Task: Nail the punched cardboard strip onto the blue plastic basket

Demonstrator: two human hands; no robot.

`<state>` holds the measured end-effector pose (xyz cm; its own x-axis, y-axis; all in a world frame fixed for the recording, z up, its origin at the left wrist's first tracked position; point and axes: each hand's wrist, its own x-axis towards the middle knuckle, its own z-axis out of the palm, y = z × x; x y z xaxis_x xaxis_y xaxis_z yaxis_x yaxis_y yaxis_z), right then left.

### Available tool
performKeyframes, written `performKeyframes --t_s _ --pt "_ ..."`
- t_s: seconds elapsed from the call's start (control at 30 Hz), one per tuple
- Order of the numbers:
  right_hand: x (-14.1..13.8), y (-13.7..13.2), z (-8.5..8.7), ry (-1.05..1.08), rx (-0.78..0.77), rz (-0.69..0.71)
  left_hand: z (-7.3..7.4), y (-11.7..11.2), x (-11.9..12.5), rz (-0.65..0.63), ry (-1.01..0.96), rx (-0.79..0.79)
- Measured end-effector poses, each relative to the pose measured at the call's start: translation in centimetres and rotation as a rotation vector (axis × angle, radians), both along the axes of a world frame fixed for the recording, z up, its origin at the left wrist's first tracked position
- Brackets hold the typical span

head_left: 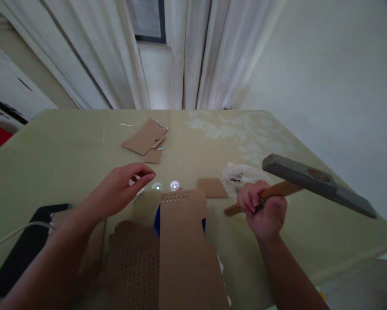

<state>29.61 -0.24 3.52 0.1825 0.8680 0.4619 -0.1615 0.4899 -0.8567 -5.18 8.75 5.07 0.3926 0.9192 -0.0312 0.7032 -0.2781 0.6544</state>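
My right hand (261,211) is wrapped round the wooden handle of a hammer (310,176), raised above the table's right side with its grey metal head pointing right. My left hand (125,189) hovers left of a long cardboard strip (185,245), thumb and fingertips pinched together. Whatever may be between those fingertips is too small to make out. Rows of small holes run across the strip's far end, some with pale spots. Beneath that end, part of a blue object (157,220) shows. A second cardboard piece (135,262), covered in holes, lies to the left, partly under the strip.
Torn cardboard pieces (145,137) lie farther back on the pale table (193,150). A small cardboard square (212,188) sits beside a clear plastic bag (241,172) with small dark things inside. At left are a black flat object (22,249) and a white cable (19,234).
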Motion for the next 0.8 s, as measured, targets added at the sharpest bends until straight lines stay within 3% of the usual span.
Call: performKeyframes --t_s 0.1,0.27,0.47,0.63,0.8 --pt "0.0 0.0 0.0 0.003 -0.013 -0.009 -0.2 1.2 -3.2 0.083 0.272 -0.03" --pt "0.4 0.0 0.1 -0.019 -0.013 0.025 -1.8 1.8 -5.7 0.021 0.484 -0.277" --pt "0.5 0.1 0.2 -0.025 -0.015 0.024 -3.2 2.4 -6.0 0.055 0.573 -0.197" --pt "0.3 -0.1 0.1 -0.029 -0.024 0.034 -4.1 2.8 -5.8 0.0 0.564 -0.188" --pt "0.1 -0.2 -0.2 0.008 -0.031 0.005 -3.7 2.8 -4.3 -0.011 0.505 -0.091"
